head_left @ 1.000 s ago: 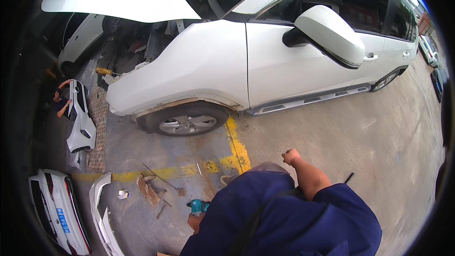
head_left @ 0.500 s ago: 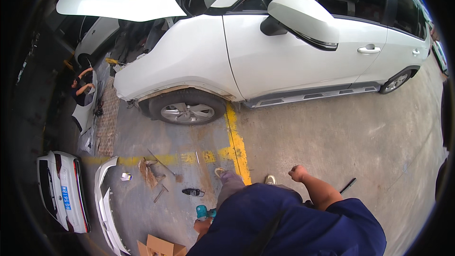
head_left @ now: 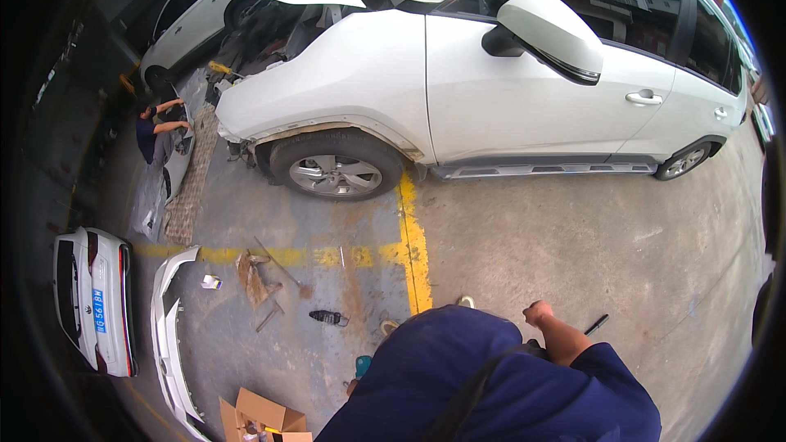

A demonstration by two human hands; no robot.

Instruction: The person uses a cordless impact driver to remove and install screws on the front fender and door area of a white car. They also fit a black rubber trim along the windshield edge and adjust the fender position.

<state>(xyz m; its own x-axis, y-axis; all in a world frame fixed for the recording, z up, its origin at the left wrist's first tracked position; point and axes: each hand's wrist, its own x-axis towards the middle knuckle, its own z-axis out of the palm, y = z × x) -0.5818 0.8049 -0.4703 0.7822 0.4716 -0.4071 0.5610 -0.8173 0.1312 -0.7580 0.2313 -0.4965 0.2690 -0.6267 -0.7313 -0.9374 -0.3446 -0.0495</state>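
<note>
My left hand (head_left: 352, 387) is mostly hidden behind my dark blue shirt, closed on a teal power tool (head_left: 363, 366) of which only a part shows. Out to the right of my body, my right hand (head_left: 538, 313) hangs over the concrete with its fingers curled; nothing shows in it. In front of me stands a white car (head_left: 524, 106), its bonnet raised and its front end stripped of the bumper. Neither hand touches it.
At left lie a white bumper (head_left: 168, 344), a brown crumpled piece (head_left: 254, 278), a hammer (head_left: 270, 317) and a black part (head_left: 328, 317). An open cardboard box (head_left: 262, 413) is near my left side. A co-worker (head_left: 155, 135) bends over a panel. A black rod (head_left: 597, 325) lies right.
My body has shifted, and more of my left hand and the teal tool is now hidden. My right hand has moved slightly right. The co-worker appears more upright.
</note>
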